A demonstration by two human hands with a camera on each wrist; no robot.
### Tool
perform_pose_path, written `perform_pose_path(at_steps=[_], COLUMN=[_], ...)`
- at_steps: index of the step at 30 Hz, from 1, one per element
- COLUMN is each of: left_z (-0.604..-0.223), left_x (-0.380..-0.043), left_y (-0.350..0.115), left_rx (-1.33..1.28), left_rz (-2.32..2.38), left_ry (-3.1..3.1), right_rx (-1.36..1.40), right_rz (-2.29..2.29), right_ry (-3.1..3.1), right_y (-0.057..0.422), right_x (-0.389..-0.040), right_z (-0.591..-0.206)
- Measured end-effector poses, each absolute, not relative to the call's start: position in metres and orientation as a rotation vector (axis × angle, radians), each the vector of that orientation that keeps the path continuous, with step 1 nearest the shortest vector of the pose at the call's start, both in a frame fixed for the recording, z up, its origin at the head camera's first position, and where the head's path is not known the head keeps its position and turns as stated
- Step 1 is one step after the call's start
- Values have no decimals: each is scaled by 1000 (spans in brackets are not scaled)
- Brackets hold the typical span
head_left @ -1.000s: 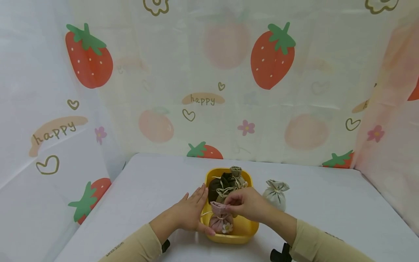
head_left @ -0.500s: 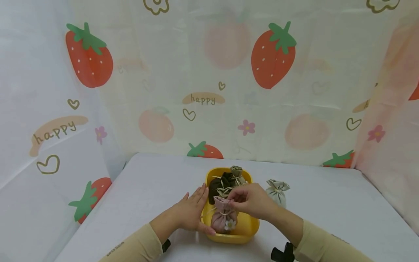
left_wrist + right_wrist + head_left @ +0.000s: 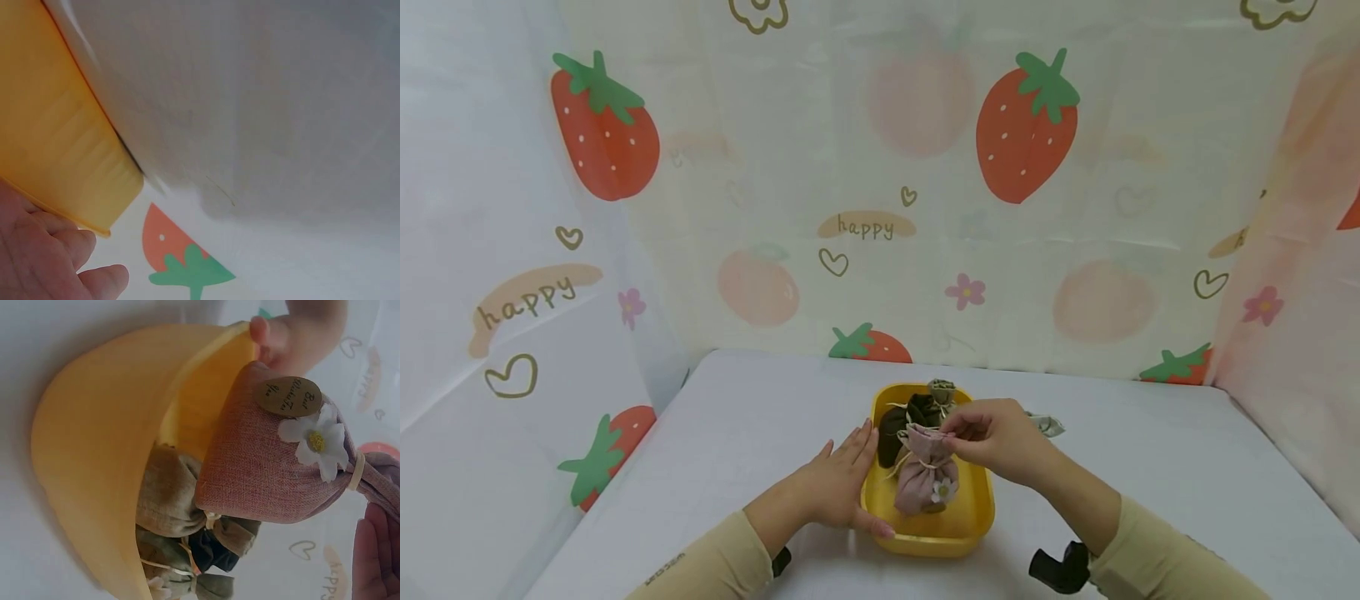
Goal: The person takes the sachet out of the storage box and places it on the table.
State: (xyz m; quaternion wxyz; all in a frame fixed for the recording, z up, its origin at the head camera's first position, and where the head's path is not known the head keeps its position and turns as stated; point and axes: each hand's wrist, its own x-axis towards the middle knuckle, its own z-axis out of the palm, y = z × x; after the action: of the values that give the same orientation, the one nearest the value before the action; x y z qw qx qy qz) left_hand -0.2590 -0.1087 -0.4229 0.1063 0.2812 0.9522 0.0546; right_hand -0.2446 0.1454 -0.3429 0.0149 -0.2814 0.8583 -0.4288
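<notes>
My right hand (image 3: 1000, 440) pinches the gathered neck of a pink drawstring pouch (image 3: 919, 485), which hangs over a yellow plastic bin (image 3: 925, 547). In the right wrist view the pink pouch (image 3: 262, 469) carries a white fabric flower and an oval tag with writing. My left hand (image 3: 829, 490) lies along the bin's left side, fingers extended at the rim and thumb by the near corner. Behind the pink pouch, a dark brown pouch (image 3: 889, 440) and an olive-green pouch (image 3: 942, 393) sit in the bin. A tan pouch (image 3: 172, 494) beside them shows in the right wrist view.
A cream pouch (image 3: 1048, 425) stands on the white tabletop (image 3: 767, 417) right of the bin, mostly hidden by my right hand. A fabric backdrop (image 3: 880, 167) printed with strawberries rises behind the table and at both sides.
My right hand has moved up and slightly right, lifting the pink pouch from the bin's near left part. It now hides most of the cream pouch. The left hand stays put.
</notes>
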Motion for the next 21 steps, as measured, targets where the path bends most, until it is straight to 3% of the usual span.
perform_pose_path(at_steps=[21], left_z=[-423], left_x=[-260], left_y=[-108], left_rx=[821], left_rz=[167], left_ry=[2795], right_rx=[-786], right_rz=[-1441], right_ry=[2857], right_y=[180], right_x=[-253], right_z=[-326])
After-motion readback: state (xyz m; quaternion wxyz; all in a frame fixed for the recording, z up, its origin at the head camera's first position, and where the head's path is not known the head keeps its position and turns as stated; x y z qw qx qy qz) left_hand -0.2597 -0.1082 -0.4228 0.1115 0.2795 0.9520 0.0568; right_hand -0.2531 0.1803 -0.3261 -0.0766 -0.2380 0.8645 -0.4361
